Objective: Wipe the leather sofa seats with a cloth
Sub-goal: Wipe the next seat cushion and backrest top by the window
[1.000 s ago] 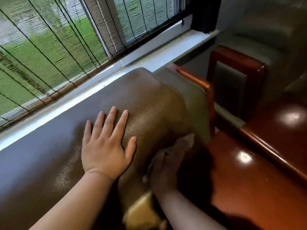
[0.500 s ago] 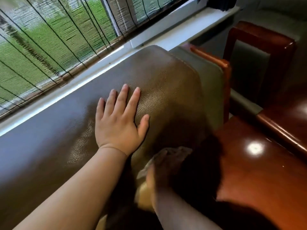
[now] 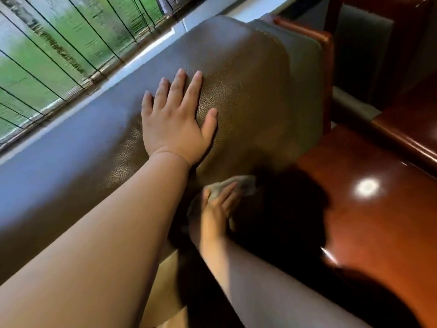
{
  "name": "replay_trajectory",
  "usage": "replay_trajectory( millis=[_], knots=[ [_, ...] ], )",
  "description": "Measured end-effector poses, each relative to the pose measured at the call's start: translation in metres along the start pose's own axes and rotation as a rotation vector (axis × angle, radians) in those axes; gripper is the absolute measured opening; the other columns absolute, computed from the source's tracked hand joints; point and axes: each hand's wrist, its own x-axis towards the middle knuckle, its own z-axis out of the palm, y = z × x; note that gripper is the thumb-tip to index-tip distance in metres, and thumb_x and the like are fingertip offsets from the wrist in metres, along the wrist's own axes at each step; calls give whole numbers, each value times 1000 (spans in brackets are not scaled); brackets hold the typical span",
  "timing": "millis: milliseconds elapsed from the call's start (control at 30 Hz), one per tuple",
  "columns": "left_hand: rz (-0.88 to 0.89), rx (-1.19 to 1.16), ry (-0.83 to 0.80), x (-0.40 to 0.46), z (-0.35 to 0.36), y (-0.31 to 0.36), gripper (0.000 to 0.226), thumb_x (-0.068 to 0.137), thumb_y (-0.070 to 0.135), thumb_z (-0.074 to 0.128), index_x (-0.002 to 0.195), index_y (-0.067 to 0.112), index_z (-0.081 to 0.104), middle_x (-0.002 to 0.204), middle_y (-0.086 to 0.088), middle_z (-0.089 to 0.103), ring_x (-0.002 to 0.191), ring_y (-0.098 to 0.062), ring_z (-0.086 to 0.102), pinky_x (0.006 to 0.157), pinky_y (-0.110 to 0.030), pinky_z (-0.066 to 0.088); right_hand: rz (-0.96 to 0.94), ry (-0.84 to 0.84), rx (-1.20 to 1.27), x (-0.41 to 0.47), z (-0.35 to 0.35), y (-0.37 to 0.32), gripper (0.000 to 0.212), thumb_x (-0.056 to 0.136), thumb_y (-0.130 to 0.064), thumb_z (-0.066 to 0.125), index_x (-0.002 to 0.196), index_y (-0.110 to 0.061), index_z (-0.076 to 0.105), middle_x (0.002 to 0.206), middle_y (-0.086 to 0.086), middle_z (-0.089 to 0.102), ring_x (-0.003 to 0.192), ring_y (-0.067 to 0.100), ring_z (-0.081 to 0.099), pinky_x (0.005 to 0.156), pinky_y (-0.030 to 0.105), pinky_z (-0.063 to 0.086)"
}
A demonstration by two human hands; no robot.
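Head view. Left hand [image 3: 175, 124] lies flat, palm down, on the top of the brown leather sofa back [image 3: 248, 74]; fingers straight and slightly spread, thumb out to the side, nothing held. Its forearm runs down to the lower left corner of the view.

Right hand [image 3: 216, 209] sits lower and just to the right of the left wrist, on the shaded front face of the sofa back. Grey cloth [image 3: 238, 187] is under it: fingers extended over the fabric, thumb laid along the near edge; cloth bunches out past the fingertips and below the palm. Whether the thumb pinches the cloth or only presses it cannot be told; that area is dark and blurred.

Right of the right hand: glossy red-brown wooden armrest [image 3: 369, 209], with a bright light reflection on it. Beyond the left hand's fingertips: pale window ledge [image 3: 132, 65], then a slatted blind [image 3: 59, 43] with green showing through.
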Motion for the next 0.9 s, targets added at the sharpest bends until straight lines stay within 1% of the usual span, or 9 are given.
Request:
replay_trajectory(
  millis=[67, 133, 200, 267, 400, 600, 733, 833, 900],
  knots=[
    [38, -44, -62, -3, -6, -6, 73, 100, 68, 31, 166, 39, 20, 174, 2, 23, 160, -28, 20, 130, -51, 14, -8, -40, 50, 4, 7, 1, 68, 109, -39, 25, 153, 13, 31, 158, 36, 26, 140, 49, 46, 111, 53, 47],
    [126, -117, -84, -12, -15, -21, 72, 100, 62, 37, 166, 37, 22, 174, 1, 22, 161, -25, 19, 131, -44, 14, 39, -137, -17, 25, -17, -21, 84, 102, -53, 26, 163, 1, 8, 169, 30, 4, 157, 43, 15, 128, 50, 15],
    [199, -166, -116, -32, -28, -47, 70, 100, 56, 42, 166, 35, 27, 173, 3, 24, 160, -21, 20, 131, -38, 14, 17, 53, -61, 66, -47, -32, 83, 102, -53, 21, 163, -3, -4, 170, 28, -6, 159, 39, -2, 128, 49, 0],
    [198, -124, -179, -67, -38, -92, 70, 100, 56, 41, 166, 36, 27, 173, 5, 24, 160, -20, 21, 131, -39, 15, -13, 113, 17, 98, -68, -53, 77, 106, -50, 23, 164, -9, -6, 171, 23, -10, 159, 35, -6, 128, 47, 2],
    [-89, 39, -207, -151, -57, -186, 82, 93, 69, 35, 166, 33, 24, 172, -8, 27, 156, -38, 29, 125, -56, 25, -155, 31, 3, 50, -54, -64, 84, 99, -59, 18, 165, -14, -8, 170, 20, -17, 159, 38, -9, 129, 51, 2],
    [-116, 165, -178, -161, -40, -194, 87, 88, 68, 42, 165, 28, 30, 167, -13, 36, 149, -45, 37, 117, -62, 29, -242, -77, -87, -95, 18, -51, 86, 98, -52, 21, 161, 0, -6, 168, 31, -6, 156, 48, 1, 126, 60, 12],
    [-100, 164, -105, -166, -30, -199, 87, 88, 69, 41, 165, 28, 30, 167, -11, 36, 150, -44, 36, 118, -64, 29, -244, 61, -79, -50, 7, -63, 86, 99, -54, 21, 163, 1, 4, 167, 33, -2, 156, 49, 3, 128, 53, 2],
    [-90, 154, -60, -166, -23, -201, 86, 90, 69, 39, 165, 29, 30, 168, -10, 35, 150, -44, 36, 120, -63, 26, -287, 256, 45, -22, -2, -92, 81, 103, -52, 24, 163, 1, 14, 166, 37, 4, 154, 53, 9, 125, 59, 11],
    [-78, 144, -30, -167, -20, -204, 84, 92, 70, 37, 165, 30, 29, 168, -9, 35, 151, -43, 35, 121, -62, 25, -393, 266, 37, -48, 10, -98, 76, 105, -51, 26, 163, -2, 19, 166, 35, 6, 154, 54, 11, 124, 62, 14]
  ],
)
